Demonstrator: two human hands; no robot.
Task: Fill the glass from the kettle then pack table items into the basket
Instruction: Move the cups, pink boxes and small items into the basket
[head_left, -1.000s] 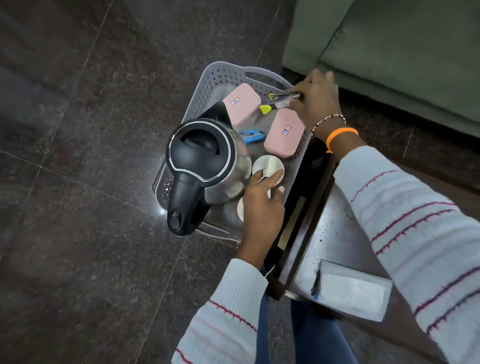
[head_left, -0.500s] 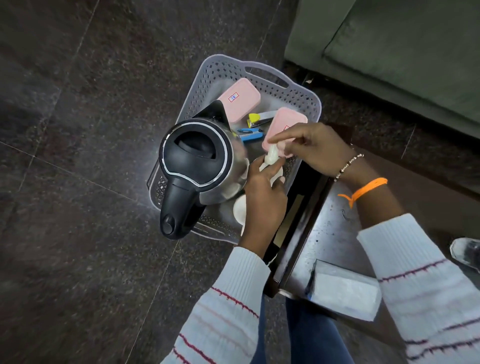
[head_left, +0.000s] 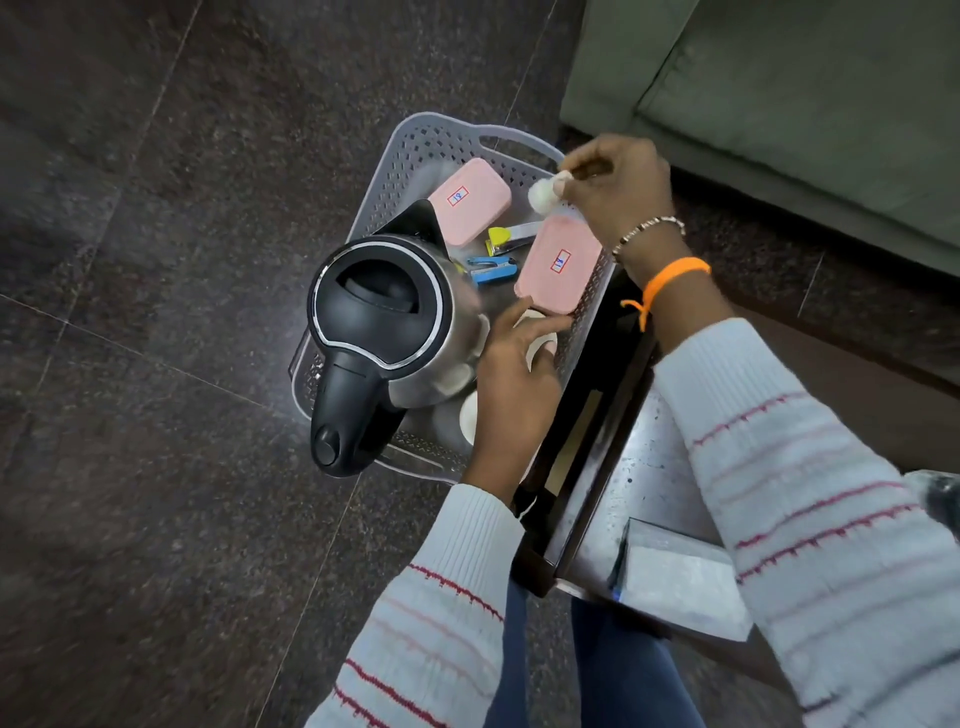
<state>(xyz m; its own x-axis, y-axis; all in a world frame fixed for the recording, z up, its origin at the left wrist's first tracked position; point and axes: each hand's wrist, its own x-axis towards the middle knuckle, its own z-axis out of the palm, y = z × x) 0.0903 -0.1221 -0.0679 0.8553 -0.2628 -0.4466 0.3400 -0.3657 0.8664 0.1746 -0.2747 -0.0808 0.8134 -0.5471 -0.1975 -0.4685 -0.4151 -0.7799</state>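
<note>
A grey perforated basket (head_left: 410, 156) sits on the floor. Inside it stand a steel kettle (head_left: 379, 306) with a black lid, two pink boxes (head_left: 470, 200) (head_left: 558, 265), a yellow-tipped tool (head_left: 506, 236) and a blue stapler (head_left: 493, 270). My left hand (head_left: 519, 379) holds a white cup (head_left: 543, 345) in the basket beside the kettle. A second white cup (head_left: 467, 415) lies partly hidden under that wrist. My right hand (head_left: 618, 192) pinches a small white object (head_left: 540, 195) above the basket's far right corner.
A dark-framed table (head_left: 639, 467) with a shiny top stands right of the basket, with a white packet (head_left: 680, 582) on its near end. A green sofa (head_left: 779, 104) fills the upper right. Dark stone floor (head_left: 156, 364) lies to the left.
My right hand let go of the yellow-tipped tool in the basket, came to the cup, pinched a small white object there and lifted it to the far right corner. My left hand stayed.
</note>
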